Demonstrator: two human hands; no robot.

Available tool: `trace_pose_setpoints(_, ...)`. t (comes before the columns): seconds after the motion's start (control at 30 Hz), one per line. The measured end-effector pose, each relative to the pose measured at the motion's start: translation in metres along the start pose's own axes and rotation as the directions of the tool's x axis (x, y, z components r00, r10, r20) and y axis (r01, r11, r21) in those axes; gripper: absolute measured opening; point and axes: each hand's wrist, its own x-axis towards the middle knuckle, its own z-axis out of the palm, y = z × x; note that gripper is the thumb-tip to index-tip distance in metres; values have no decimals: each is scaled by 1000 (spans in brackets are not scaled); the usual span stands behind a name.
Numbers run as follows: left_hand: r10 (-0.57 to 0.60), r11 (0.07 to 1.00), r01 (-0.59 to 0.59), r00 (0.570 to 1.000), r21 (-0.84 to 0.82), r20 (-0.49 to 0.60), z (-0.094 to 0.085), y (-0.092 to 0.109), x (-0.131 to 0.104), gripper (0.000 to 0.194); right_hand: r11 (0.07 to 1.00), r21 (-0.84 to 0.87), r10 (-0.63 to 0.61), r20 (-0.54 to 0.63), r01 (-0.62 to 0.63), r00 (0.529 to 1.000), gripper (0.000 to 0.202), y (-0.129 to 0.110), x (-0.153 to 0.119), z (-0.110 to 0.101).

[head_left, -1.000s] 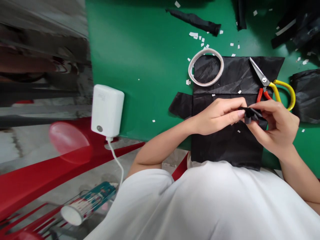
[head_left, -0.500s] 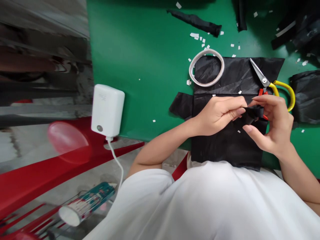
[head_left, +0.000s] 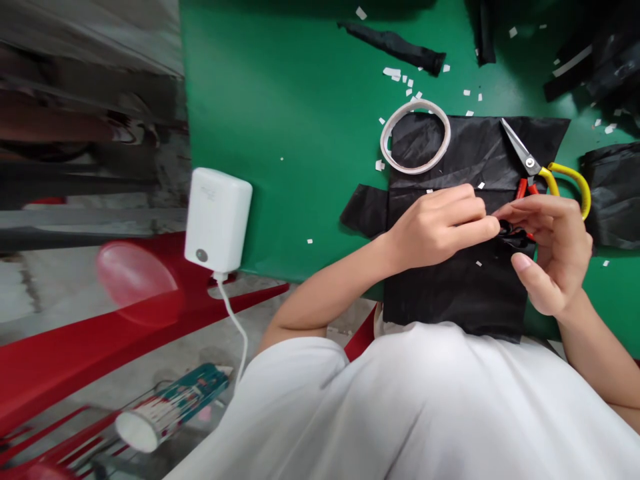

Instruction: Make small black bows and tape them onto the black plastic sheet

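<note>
My left hand (head_left: 445,223) has its fingers curled, with one digit stretched to a small bunched piece of black fabric (head_left: 511,235); its grip there is partly hidden. My right hand (head_left: 557,250) curves around the other side of that piece. Its fingertips meet the left hand's tip, while its thumb stands well apart. Under both hands lies a larger black fabric panel (head_left: 450,293), reaching over the table edge to my lap. Scissors (head_left: 530,162) with yellow handles and red parts rest on it, just beyond my right hand, blades spread slightly.
A tape roll (head_left: 416,168) overlaps the panel's far left corner. More black fabric (head_left: 613,193) is at the right, and a narrow strip (head_left: 393,43) lies farther back. White paper scraps dot the green table (head_left: 280,100). A corded white box (head_left: 219,220) sits at the left edge, above a red chair (head_left: 125,327).
My left hand's tip has shifted right, towards my right hand. The small black piece, stretched out before, is now bunched between the hands. My right thumb has moved lower and to the right.
</note>
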Motion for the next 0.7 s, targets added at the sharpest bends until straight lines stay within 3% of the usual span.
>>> trace_pose_setpoints(0.23, 1, 996, -8, 997, 86, 72, -3, 1, 2, 15, 997, 69, 22, -57, -18, 998, 24, -5, 6, 2)
trace_pose_setpoints(0.47, -20, 996, 13, 996, 83, 82, -2, -1, 0, 23, 995, 94, -23, -137, 36, 990, 23, 2, 8, 1)
trace_pose_setpoints(0.67, -39, 994, 27, 992, 109, 118, -3, 1, 0, 23, 998, -64, 19, -49, -22, 999, 29, -2, 9, -2)
trace_pose_setpoints(0.7, -47, 993, 33, 991, 114, 124, -3, 1, 0, 23, 995, -99, -16, -28, 13, 999, 34, -4, 9, -2)
